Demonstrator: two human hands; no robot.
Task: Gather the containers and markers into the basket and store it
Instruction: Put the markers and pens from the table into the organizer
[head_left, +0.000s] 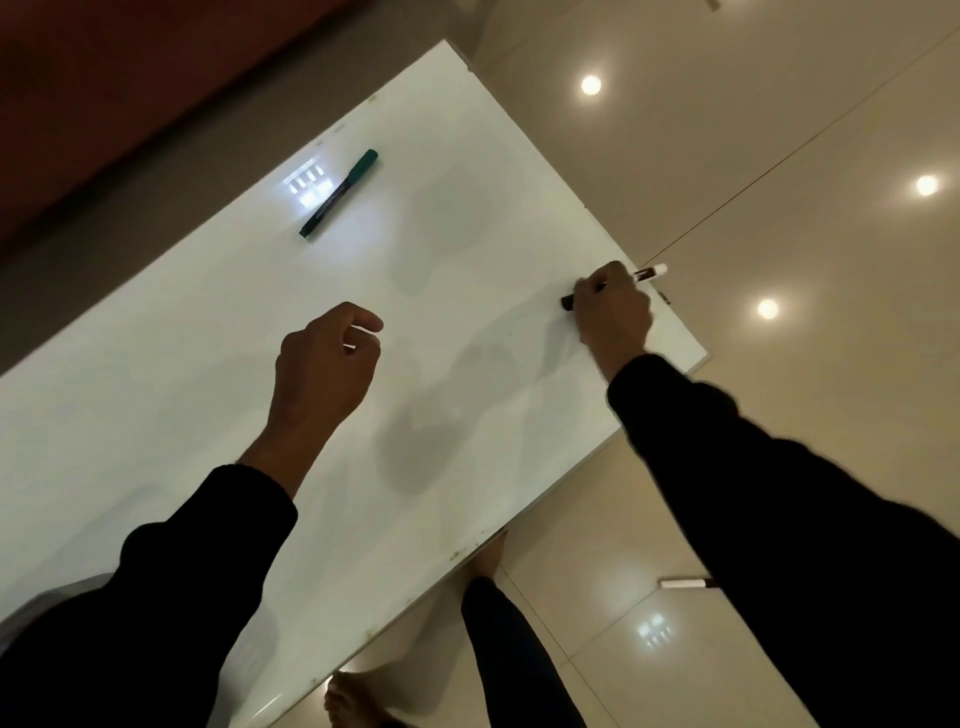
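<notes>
A white board lies flat like a tabletop. On its far part rests a green marker. My right hand grips a white marker with a dark cap near the board's right edge; the cap end pokes out to the left of my fingers. My left hand hovers over the board's middle with its fingers curled and nothing visible in it. Another white marker lies on the floor, partly hidden by my right sleeve. No basket or container is in view.
Glossy beige floor tiles surround the board on the right, with light reflections on them. My bare feet and dark trouser leg show below the board's near edge. A dark red wall runs along the upper left.
</notes>
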